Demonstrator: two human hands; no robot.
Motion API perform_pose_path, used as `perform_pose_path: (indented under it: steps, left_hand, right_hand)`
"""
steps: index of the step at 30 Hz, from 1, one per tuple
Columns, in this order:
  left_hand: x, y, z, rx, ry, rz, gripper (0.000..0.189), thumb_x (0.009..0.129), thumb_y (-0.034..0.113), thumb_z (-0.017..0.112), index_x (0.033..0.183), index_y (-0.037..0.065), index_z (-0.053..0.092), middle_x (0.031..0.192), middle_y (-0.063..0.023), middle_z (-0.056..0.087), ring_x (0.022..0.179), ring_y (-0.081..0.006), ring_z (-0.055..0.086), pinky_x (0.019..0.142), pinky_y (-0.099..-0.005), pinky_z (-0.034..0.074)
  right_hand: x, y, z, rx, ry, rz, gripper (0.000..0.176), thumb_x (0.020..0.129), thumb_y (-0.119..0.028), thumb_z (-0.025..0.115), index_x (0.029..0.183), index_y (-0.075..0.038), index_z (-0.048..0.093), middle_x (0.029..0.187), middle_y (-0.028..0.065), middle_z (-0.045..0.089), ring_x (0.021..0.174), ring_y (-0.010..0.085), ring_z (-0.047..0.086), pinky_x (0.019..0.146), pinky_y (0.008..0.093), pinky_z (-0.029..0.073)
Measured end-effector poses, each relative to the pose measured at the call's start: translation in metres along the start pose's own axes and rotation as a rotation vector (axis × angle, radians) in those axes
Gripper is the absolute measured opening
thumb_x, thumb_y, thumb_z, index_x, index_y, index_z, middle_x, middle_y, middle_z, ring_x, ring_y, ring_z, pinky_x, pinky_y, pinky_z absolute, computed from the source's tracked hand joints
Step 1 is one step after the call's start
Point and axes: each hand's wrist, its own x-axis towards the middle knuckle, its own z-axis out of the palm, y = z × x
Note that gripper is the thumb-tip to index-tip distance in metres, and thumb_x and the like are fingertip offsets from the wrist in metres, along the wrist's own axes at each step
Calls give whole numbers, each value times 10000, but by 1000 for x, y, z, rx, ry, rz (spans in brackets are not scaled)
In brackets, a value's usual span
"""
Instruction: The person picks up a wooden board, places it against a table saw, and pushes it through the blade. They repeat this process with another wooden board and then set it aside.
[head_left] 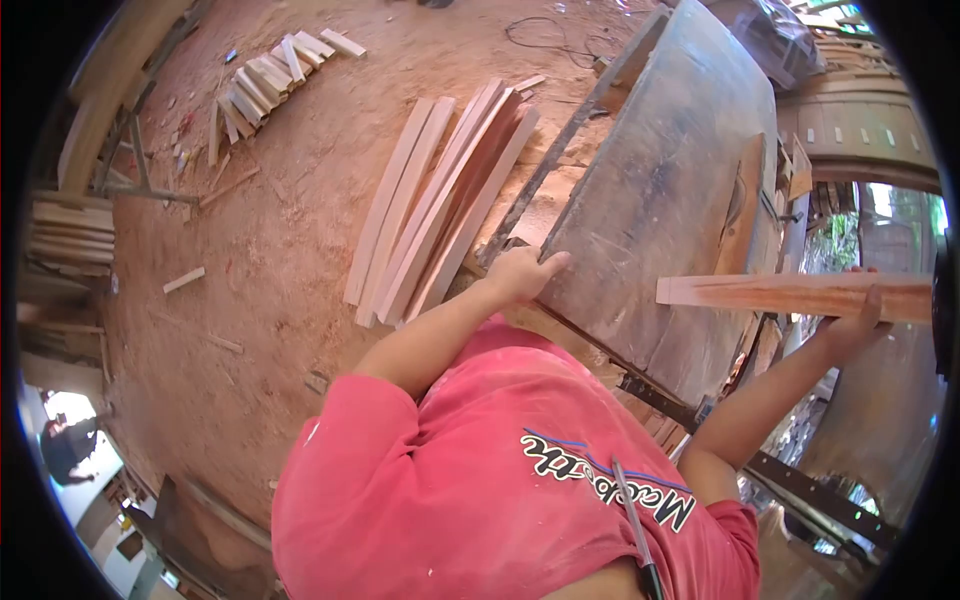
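My left hand (522,274) is closed around the near corner of a worn metal-topped table (650,190), its thumb lying over the top. Off to the right, my right hand (858,325) grips a long wooden board (790,291) from below, with fingertips showing over its far edge. The board is held level across the table's right side, and its square end points left above the tabletop. Its other end runs out of view at the right edge.
Long planks (440,210) lie stacked on the dirt floor beside the table. Farther back is a row of short wood pieces (265,85). A thin wood panel (742,210) rests at the table's right side. A cable (545,35) lies behind. Another person (68,450) appears far left.
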Motion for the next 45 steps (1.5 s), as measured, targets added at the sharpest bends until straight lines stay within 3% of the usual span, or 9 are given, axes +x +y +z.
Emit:
perform_pose_path:
  steps: [12,15,24,30,32,36,39,41,45]
  left_hand:
    - [8,-16,12,-75,92,-5,696,967,587,582,1035,-91,721,996,-297,721,980,-359,708,878,-426,509]
    - [7,-18,16,-103,199,85,699,955,604,575,1029,-74,726,974,-293,722,976,-380,708,872,-444,516]
    - [47,-80,13,-197,143,93,769,1032,595,471,1239,-125,643,1273,-268,665,1252,-330,593,1070,-378,413]
    - [38,-67,-3,-2,222,-10,780,1043,599,437,1284,-117,630,1273,-267,670,1242,-328,611,1076,-366,430]
    - [11,-28,8,36,299,20,781,1045,602,430,1298,-112,624,1278,-263,670,1246,-323,612,1070,-365,438]
    - [15,-34,6,108,357,-83,772,1051,603,415,1337,-88,609,1302,-250,664,1267,-299,603,1073,-357,443]
    - [19,-39,9,50,368,-18,769,1053,603,406,1369,-73,589,1336,-252,646,1288,-301,589,1089,-359,433]
    - [15,-33,7,106,344,-116,763,1058,598,394,1392,-65,570,1375,-259,620,1317,-314,568,1111,-362,415]
    - [69,-115,-13,243,434,-133,864,1013,670,388,1285,-114,625,1315,-338,623,1323,-389,562,1100,-422,414]
  right_hand:
    - [-21,-19,18,10,-8,-18,653,843,-132,763,1314,116,384,1123,264,646,901,361,703,823,462,597]
    - [-20,-11,16,6,70,-49,605,819,-146,816,1258,83,467,1084,190,654,925,266,680,855,379,567]
    - [-34,-55,32,71,-43,229,533,794,-128,797,1215,3,497,1056,123,613,937,168,617,762,329,526]
    - [-36,-48,29,-49,-172,69,658,857,-157,755,1357,45,377,1168,272,587,1019,400,631,899,478,510]
    - [-35,-35,34,94,-190,-251,731,887,-163,712,1432,89,295,1269,367,510,1154,517,548,986,544,449]
    - [-28,-14,43,83,-267,-272,799,904,-158,683,1482,123,210,1374,413,412,1273,545,463,1036,545,415]
    - [-21,-20,37,-40,-193,-283,789,862,-168,764,1475,88,337,1321,314,543,1222,427,567,998,475,468]
    - [-17,-22,37,-148,-410,17,613,726,-342,875,1086,44,563,1084,189,625,1015,314,635,867,408,515]
    - [-8,-20,39,-98,-392,83,669,686,-449,882,1041,24,572,1049,215,607,1039,371,607,902,453,496]
